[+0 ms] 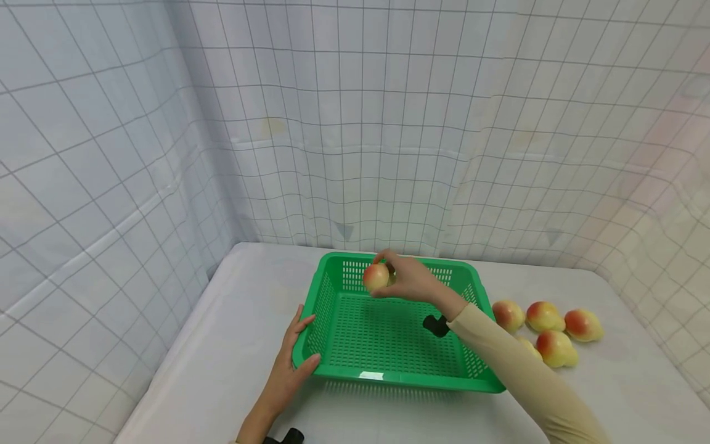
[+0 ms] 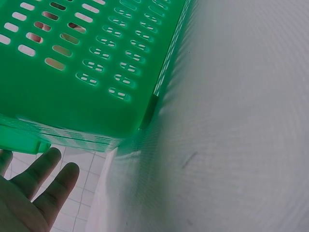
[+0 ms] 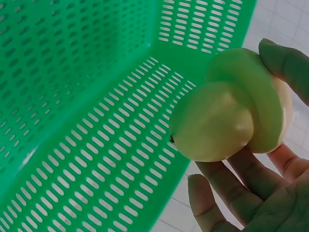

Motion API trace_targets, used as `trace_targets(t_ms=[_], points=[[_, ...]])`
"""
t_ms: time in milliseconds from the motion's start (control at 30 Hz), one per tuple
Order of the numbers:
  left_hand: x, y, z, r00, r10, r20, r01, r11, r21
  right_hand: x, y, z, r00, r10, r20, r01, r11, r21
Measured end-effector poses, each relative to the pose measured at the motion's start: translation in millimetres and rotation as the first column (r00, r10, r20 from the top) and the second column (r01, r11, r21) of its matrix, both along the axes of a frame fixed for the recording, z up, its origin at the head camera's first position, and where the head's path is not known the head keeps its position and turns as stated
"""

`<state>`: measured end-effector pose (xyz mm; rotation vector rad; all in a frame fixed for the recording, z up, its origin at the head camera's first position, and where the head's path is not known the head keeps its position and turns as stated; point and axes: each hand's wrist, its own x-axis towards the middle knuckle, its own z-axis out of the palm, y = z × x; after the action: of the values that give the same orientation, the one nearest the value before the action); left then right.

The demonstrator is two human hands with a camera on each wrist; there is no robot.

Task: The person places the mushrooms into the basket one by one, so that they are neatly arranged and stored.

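Over the back left part of a green plastic basket [image 1: 410,382], my right hand [image 1: 413,280] holds a red-and-yellow pear [image 1: 376,277] between thumb and fingers. In the right wrist view, the rounded pear [image 3: 212,121] shows its yellow-green side, its narrower end towards the camera and the fingertips around its wider part. My left hand [image 1: 288,370] rests at the basket's near left corner, thumb by the front rim and fingers spread along the left side. The left wrist view has the straight fingers [image 2: 58,193] beside the basket's slotted wall [image 2: 63,96].
Several more red-and-yellow pears [image 1: 546,317] lie on the white table [image 1: 604,382] right of the basket, one partly hidden by my right sleeve [image 1: 516,370]. White grid-patterned curtains [image 1: 333,123] hang behind and on both sides.
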<state>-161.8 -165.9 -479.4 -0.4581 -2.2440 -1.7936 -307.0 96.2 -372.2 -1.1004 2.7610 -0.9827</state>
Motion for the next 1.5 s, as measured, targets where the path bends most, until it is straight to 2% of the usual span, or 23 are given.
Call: trace_targets(t_ms=[233,367,733,967,1300,1500], points=[[-0.7,-0.4,-1.0,1.0,0.001,-0.002,-0.001,1.0,-0.003,-6.2,-13.0,-13.8,1.0,0.02,0.013,-0.021,0.996,0.081],[-0.6,-0.4,-1.1,1.0,0.0,0.003,0.0,1.0,-0.003,-10.6,-18.9,-22.4,1.0,-0.006,0.021,0.003,0.992,0.126],[0.2,0.1,-1.4,1.0,-0.002,0.008,0.002,1.0,-0.01,-20.0,-29.2,-43.3,1.0,-0.02,0.015,0.017,0.985,0.171],[-0.2,-0.4,-1.5,1.0,0.007,0.012,-0.007,1.0,-0.02,-19.6,-34.4,-45.4,1.0,-0.012,0.027,0.007,0.978,0.208],[-1.1,-0.3,-0.6,1.0,0.006,0.013,-0.006,1.0,-0.026,-24.2,-39.8,-54.1,0.998,-0.055,0.026,0.047,0.965,0.259],[-0.7,0.0,-0.5,1.0,0.007,0.01,-0.007,1.0,-0.027,-24.7,-43.0,-55.9,0.998,-0.047,0.041,0.036,0.968,0.247]])
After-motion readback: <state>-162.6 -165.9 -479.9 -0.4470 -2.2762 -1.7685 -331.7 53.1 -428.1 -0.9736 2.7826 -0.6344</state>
